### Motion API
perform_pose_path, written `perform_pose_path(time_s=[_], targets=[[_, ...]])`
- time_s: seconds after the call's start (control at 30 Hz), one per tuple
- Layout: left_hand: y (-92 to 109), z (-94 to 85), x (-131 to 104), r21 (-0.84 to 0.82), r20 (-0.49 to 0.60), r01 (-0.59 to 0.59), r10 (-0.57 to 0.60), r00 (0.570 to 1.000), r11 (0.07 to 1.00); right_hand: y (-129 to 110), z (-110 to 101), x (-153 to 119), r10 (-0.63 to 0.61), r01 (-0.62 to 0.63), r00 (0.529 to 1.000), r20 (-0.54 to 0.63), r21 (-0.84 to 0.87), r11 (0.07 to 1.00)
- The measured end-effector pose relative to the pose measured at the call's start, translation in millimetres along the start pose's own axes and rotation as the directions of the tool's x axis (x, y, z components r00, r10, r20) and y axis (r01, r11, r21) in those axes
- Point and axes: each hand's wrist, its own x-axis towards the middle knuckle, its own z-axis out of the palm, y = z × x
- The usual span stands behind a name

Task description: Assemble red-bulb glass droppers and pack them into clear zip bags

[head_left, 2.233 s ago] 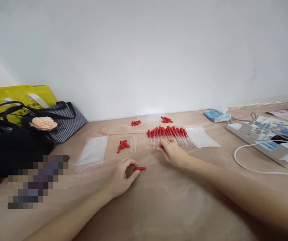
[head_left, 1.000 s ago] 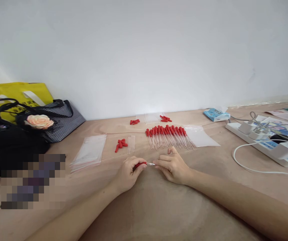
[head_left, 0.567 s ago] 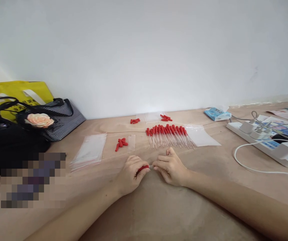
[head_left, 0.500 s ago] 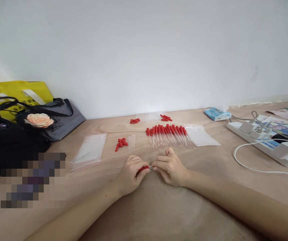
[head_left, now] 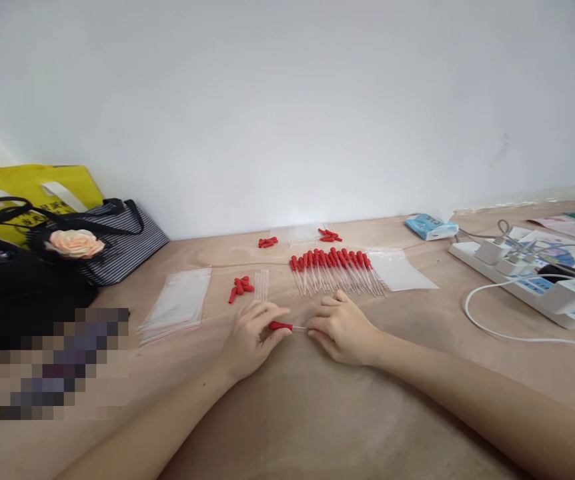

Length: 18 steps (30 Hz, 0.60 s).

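Note:
A dropper with a red rubber bulb (head_left: pixel 281 326) and a thin clear tube (head_left: pixel 299 328) lies level between my hands. My right hand (head_left: pixel 342 329) pinches the tube's free end between thumb and fingers. Around the bulb, my left hand (head_left: pixel 255 337) has its thumb and fingers apart; whether the palm touches the bulb is hidden. Just beyond are loose red bulbs (head_left: pixel 240 288) and a few bare clear tubes (head_left: pixel 262 285). Several droppers with bulbs fitted (head_left: pixel 335 267) lie in a row farther back.
Clear zip bags (head_left: pixel 177 300) are stacked at left, and another plastic bag (head_left: pixel 407 270) lies right of the row. More bulbs (head_left: pixel 268 242) sit near the wall. A power strip with cables (head_left: pixel 527 280) and a tissue pack (head_left: pixel 430 227) are at right; bags (head_left: pixel 117 247) stand far left.
My left fingers have spread away from the red bulb, which now shows more fully. The right hand still pinches the tube, more of which is visible.

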Motion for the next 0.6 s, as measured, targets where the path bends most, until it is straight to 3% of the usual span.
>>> perform_pose_path(time_s=[0.1, 0.23, 0.4, 0.5, 0.6], targets=[[-15.3, -6.3, 0.3, 0.067, -0.205, 0.157, -0.141, 0.969, 0.985, 3.5, 3.2, 10.5, 0.221, -0.217, 0.975, -0.025, 0.116, 0.969], [-45.0, -12.5, 1.5, 0.112, -0.422, 0.391, -0.312, 0.851, 0.914, 12.0, 13.8, 41.7, 0.462, -0.439, 0.884, -0.077, 0.209, 0.874], [-74.6, -12.1, 1.0, -0.055, -0.402, 0.580, -0.550, 0.732, 0.813, 14.1, 32.3, 87.0, 0.568, -0.567, 0.818, -0.084, 0.041, 0.823], [-80.3, -11.1, 1.9, -0.117, -0.354, 0.609, -0.606, 0.712, 0.784, 14.5, 40.5, 102.1, 0.578, -0.581, 0.814, -0.054, -0.058, 0.812], [-79.1, -10.7, 5.7, -0.106, -0.335, 0.613, -0.608, 0.720, 0.783, 16.7, 45.0, 105.9, 0.582, -0.583, 0.812, -0.040, -0.087, 0.808]])
